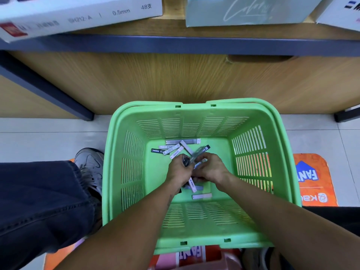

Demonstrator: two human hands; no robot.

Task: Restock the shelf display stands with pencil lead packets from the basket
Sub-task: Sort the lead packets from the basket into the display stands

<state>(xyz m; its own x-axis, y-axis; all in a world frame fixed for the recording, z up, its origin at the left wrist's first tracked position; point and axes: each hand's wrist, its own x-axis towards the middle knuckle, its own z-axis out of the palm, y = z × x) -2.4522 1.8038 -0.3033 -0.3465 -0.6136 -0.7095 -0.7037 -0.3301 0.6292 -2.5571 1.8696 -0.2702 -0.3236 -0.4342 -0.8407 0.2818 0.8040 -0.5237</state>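
A green plastic basket (124,168) stands on the floor below me. Several slim pencil lead packets (176,148), silver and black, lie scattered on its bottom. Both my hands are down inside the basket, close together over the packets. My left hand (179,168) grips a bunch of packets (196,152) that stick up and to the right. My right hand (209,167) has its fingers curled on the same bunch from the right side. More packets (201,196) lie under and just behind my wrists.
A wooden shelf unit with a dark blue edge (175,43) rises in front; white display boxes (81,14) and a pale green box (243,12) sit on it. My leg and grey shoe (89,164) are left of the basket. An orange mat (313,180) lies underneath.
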